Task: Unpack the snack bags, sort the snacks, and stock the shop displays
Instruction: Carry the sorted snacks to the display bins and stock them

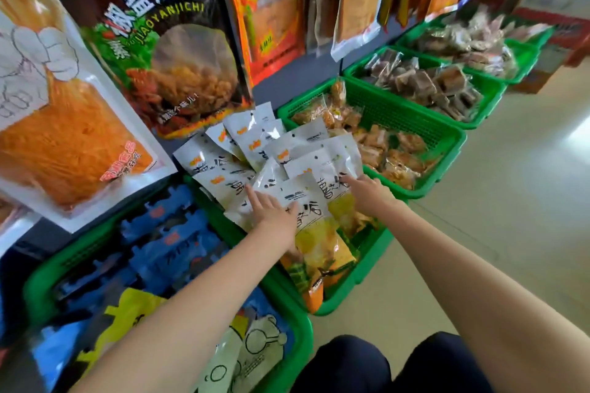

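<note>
At far left a green basket (41, 284) holds blue snack packets (166, 233), with a yellow bag (127, 313) lying at its near end. Above it hang large display bags, one orange-and-white (64, 137), one dark with a chicken-wing picture (166, 51). The next green basket (351, 281) is piled with white-and-yellow snack packets (306, 150). The left hand (274, 210) lies flat on that pile, its fingers (252, 195) straight and close together, pressing a front packet (316, 233). The right hand (370, 191) rests on packets just beside it, fingers extended and holding nothing. Further right, three more green baskets hold orange snacks (392, 150), brown blocks (427, 83) and mixed wrapped pieces (472, 41). Dark-trousered knees (348, 360) show at the bottom edge.
</note>
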